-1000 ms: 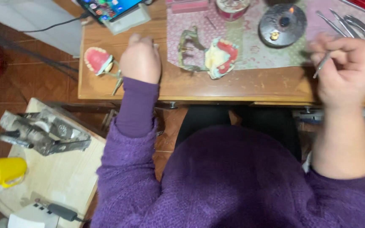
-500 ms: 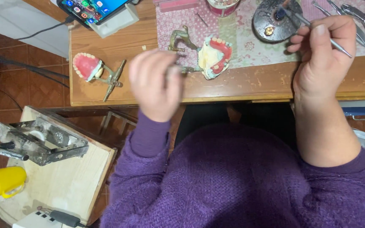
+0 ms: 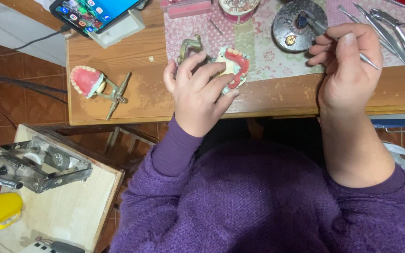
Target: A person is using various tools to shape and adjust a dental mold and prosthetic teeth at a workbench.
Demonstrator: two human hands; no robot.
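My left hand (image 3: 198, 96), fingers spread, touches the rigid, brittle pink-and-white denture model on its metal articulator (image 3: 233, 65) at twelve o'clock, best gripped by the frame; my right hand (image 3: 348, 63) pinches a thin metal instrument (image 3: 369, 61).

Lighting even, moderately bright, warm cast. Soft shadow falls just below the left hand's fingers (image 3: 202, 79) on the counter (image 3: 132, 100). Faint glare on the metal instruments (image 3: 390, 33) right of the right hand's fingers (image 3: 338, 47). Focus fair throughout; slight softness on the purple sweater (image 3: 258, 201). Floor under the counter darker. Edges mildly stretched.
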